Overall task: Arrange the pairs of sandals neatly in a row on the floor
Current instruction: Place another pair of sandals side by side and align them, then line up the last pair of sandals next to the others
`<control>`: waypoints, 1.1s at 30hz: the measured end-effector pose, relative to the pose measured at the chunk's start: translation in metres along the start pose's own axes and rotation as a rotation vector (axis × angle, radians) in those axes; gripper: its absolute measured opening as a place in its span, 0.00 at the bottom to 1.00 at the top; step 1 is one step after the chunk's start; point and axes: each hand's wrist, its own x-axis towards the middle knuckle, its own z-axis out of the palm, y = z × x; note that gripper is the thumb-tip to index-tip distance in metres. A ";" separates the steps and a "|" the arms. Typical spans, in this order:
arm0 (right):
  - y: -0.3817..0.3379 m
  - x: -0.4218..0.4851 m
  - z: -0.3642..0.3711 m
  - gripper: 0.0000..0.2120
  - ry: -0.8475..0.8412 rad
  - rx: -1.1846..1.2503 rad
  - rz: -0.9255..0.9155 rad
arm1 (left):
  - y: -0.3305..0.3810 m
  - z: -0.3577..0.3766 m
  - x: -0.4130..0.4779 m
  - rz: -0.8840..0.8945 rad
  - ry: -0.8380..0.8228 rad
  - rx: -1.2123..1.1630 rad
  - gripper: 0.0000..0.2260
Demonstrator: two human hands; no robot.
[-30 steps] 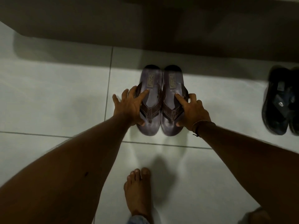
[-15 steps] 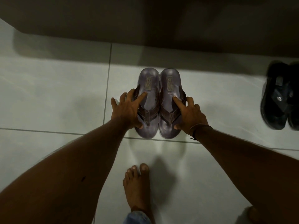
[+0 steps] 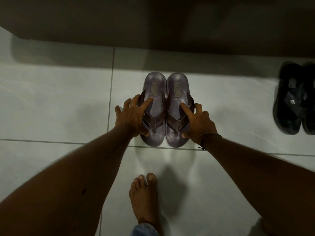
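Where pale floor tiles (image 3: 51, 103) meet a dark wall (image 3: 153, 19), both hands' fingers (image 3: 136, 102) spread, gripping brown sandals (image 3: 166, 92).

you can't read any text here. each brown sandal (image 3: 154, 106) (image 3: 177, 108) carries a small rectangular label on its heel bed (image 3: 154, 88) (image 3: 177, 89), but the print on them is too small and dim to make out. the black sandals (image 3: 289, 99) show a small pale badge (image 3: 292, 101), also unreadable.
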 end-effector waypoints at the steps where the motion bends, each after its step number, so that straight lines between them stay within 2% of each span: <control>1: 0.000 0.000 0.000 0.57 -0.001 -0.001 -0.002 | 0.000 0.000 0.000 -0.003 -0.001 -0.002 0.63; 6: 0.002 0.001 0.002 0.59 -0.002 0.003 -0.011 | 0.003 -0.003 0.000 -0.001 -0.014 -0.008 0.64; 12: 0.024 -0.024 -0.010 0.73 0.019 0.126 0.005 | 0.009 -0.024 -0.020 -0.073 -0.085 0.017 0.73; 16: 0.084 -0.060 -0.037 0.73 0.025 0.090 0.085 | 0.047 -0.038 -0.031 0.056 -0.057 0.086 0.74; 19: 0.159 -0.084 -0.063 0.72 0.040 0.000 0.144 | 0.112 -0.043 -0.021 0.149 -0.008 0.087 0.70; 24: 0.312 -0.100 -0.110 0.66 0.101 -0.165 0.307 | 0.261 -0.037 0.024 0.248 -0.058 0.046 0.65; 28: 0.417 -0.090 -0.139 0.65 0.103 -0.186 0.391 | 0.376 -0.013 0.062 0.292 -0.050 0.027 0.63; 33: 0.479 -0.048 -0.156 0.64 -0.011 -0.021 0.319 | 0.469 0.006 0.103 0.333 0.008 0.046 0.64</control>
